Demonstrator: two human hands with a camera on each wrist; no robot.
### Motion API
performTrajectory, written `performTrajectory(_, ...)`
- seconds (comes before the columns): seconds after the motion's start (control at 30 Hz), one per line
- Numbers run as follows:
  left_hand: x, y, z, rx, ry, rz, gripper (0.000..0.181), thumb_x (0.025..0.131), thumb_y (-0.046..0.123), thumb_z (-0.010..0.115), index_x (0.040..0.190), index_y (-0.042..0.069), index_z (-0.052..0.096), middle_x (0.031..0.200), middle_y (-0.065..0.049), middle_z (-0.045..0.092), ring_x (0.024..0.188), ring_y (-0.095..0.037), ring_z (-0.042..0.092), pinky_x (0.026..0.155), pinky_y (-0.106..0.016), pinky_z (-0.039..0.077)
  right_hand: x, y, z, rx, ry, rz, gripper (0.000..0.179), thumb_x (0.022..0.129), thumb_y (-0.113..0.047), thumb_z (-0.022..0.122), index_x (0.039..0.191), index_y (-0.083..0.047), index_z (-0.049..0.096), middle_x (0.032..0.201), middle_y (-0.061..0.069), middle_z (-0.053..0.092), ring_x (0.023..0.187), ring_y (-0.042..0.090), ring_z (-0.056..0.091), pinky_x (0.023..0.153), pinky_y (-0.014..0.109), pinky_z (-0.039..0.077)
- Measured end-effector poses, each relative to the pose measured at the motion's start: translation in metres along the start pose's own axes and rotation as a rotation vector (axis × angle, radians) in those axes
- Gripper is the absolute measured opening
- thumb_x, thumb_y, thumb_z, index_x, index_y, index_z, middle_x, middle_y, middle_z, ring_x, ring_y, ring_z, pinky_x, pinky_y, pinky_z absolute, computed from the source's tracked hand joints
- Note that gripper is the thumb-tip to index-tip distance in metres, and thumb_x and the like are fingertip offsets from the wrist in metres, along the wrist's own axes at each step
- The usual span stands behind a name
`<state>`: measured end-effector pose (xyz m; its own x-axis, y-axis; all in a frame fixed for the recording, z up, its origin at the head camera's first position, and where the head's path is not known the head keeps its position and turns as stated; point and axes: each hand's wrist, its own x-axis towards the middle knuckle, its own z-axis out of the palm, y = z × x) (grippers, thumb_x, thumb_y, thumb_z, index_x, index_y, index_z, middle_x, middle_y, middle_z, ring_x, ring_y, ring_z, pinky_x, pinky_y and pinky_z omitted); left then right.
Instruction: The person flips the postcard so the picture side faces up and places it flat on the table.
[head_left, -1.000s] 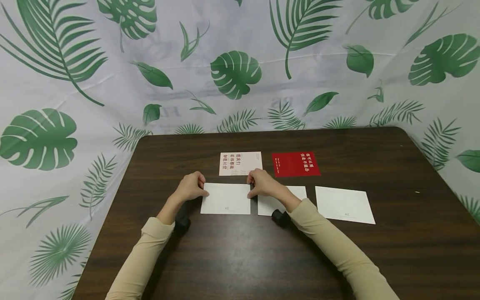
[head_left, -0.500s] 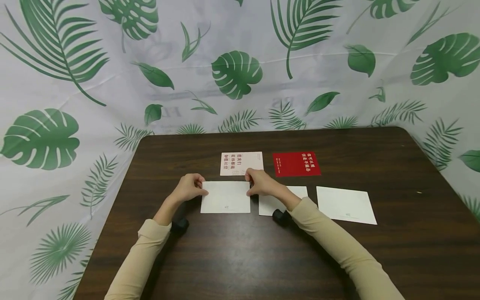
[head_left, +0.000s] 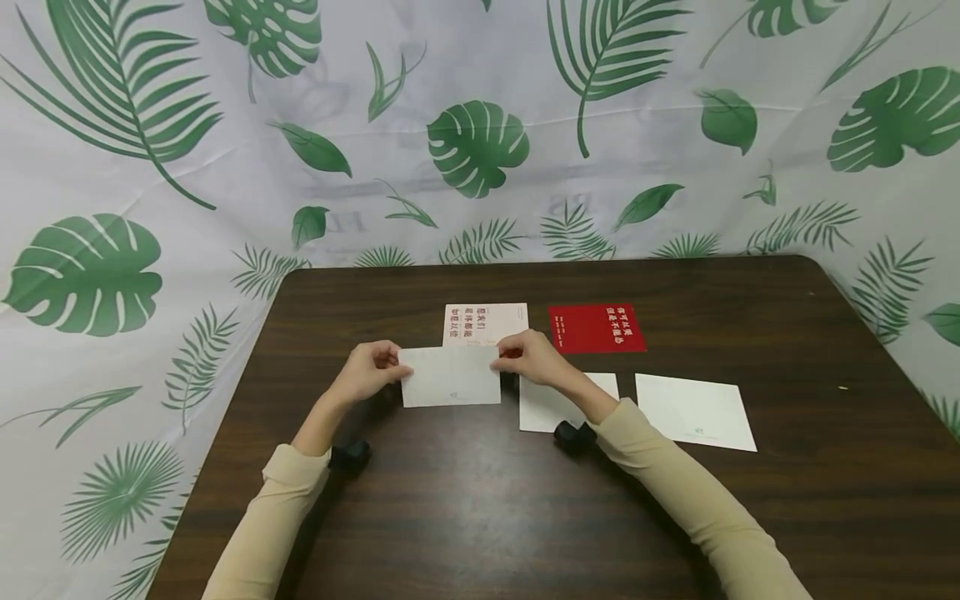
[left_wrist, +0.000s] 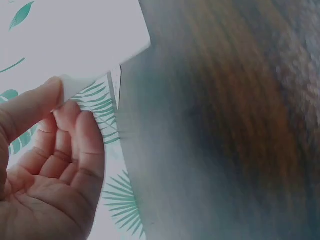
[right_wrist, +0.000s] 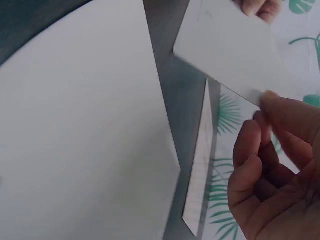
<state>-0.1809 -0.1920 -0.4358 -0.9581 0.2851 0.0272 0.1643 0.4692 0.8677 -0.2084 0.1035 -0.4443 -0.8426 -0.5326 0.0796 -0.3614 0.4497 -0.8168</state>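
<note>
Between both hands a white postcard (head_left: 450, 379) is held up off the table, its blank side with a small print mark facing me. My left hand (head_left: 366, 371) pinches its left edge between thumb and fingers. At the right edge my right hand (head_left: 538, 358) does the same. In the left wrist view the thumb of the left hand (left_wrist: 55, 150) lies over a corner of the postcard (left_wrist: 90, 35). The right wrist view has the right hand (right_wrist: 290, 165) pinching the postcard (right_wrist: 225, 50) by its edge. Behind it, a pale card with red characters (head_left: 486, 321) is partly covered.
A red card (head_left: 596, 327) lies at the back, right of the pale one. Two white cards lie face down nearer: one (head_left: 543, 406) partly under the right forearm, another (head_left: 696, 411) farther right. All rest on the dark wooden table (head_left: 465, 517), with a leaf-patterned cloth (head_left: 375, 167) behind.
Both hands have raised the white postcard from the table and tilted it, moving it slightly toward the back. It now overlaps the lower edge of the pale card. The other cards stay put.
</note>
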Motion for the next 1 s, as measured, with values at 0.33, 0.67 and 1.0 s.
performTrajectory(0.33,-0.009,0.019,-0.007,-0.140,-0.004,0.050,0.012,0.084,0.000,0.067,0.087,-0.012,0.067,0.071,-0.024,0.063,0.062,-0.028,0.062,0.061,-0.037,0.053,-0.011,-0.001,-0.003,0.247,0.038,0.014,0.012,0.088,-0.006,0.064,0.091,0.005,0.069,0.074,0.013,0.067,0.066,0.027,0.067,0.063,0.034,0.055)
performTrajectory(0.67,-0.010,-0.005,-0.007,-0.295,-0.076,0.080,0.020,0.089,-0.010,0.054,0.103,-0.022,0.059,0.103,-0.037,0.059,0.085,-0.031,0.068,0.076,-0.034,0.053,-0.020,-0.006,-0.005,0.305,0.020,0.077,0.021,0.088,0.003,0.061,0.107,0.010,0.066,0.105,0.026,0.065,0.084,0.034,0.068,0.074,0.035,0.053)
performTrajectory(1.0,-0.011,-0.009,-0.004,-0.166,-0.082,-0.058,0.022,0.086,0.002,0.065,0.104,-0.011,0.066,0.095,-0.022,0.068,0.073,-0.015,0.065,0.074,-0.040,0.053,-0.024,-0.001,0.000,0.223,0.003,0.125,0.020,0.087,-0.004,0.064,0.104,0.004,0.070,0.093,0.016,0.070,0.074,0.030,0.068,0.069,0.031,0.054)
